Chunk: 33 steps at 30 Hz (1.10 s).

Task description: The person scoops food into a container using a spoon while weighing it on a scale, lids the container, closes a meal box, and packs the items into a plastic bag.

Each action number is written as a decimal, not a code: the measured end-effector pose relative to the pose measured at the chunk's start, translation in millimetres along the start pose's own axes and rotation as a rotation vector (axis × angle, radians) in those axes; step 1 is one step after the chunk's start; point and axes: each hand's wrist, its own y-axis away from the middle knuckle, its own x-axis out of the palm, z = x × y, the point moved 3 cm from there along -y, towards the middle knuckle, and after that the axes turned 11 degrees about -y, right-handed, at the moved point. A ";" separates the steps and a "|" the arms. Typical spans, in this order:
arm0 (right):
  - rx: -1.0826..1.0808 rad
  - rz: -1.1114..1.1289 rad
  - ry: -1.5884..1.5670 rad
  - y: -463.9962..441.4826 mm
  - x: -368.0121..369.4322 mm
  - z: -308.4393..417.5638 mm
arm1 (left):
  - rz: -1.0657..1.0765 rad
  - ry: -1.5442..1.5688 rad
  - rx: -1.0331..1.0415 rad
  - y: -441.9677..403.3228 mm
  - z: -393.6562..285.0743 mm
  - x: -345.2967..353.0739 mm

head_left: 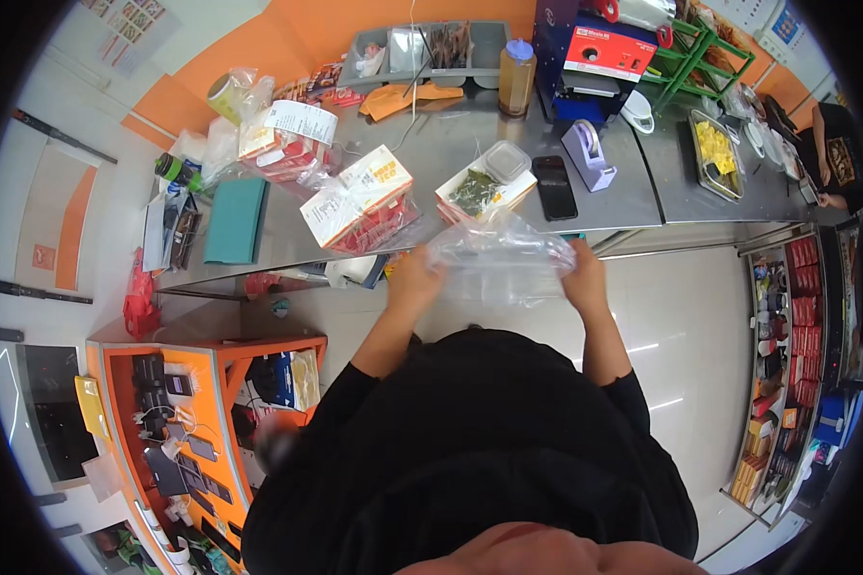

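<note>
A clear plastic bag [499,266] is stretched between my two hands at the front edge of the metal table. My left hand [415,278] is closed on its left side, and my right hand [583,271] grips the right side. Just beyond the bag stands a white and orange food box [448,203] with something green in it. A small clear tub [506,161] rests at that box's back right corner. To the left of my left hand, a bagged white and orange box [360,196] sits on the table.
A black phone [555,188] and a lilac tape dispenser [590,158] lie right of the food box. Further left are a teal folder [235,220] and another bagged order [288,139]. A bottle [517,81] stands behind. At far right, another person [839,158] is beside a tray [717,153].
</note>
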 end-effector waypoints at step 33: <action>0.269 -0.184 -0.322 33.6 -59.7 -36.4 | 0.091 0.626 -0.361 -102.8 262.9 17.3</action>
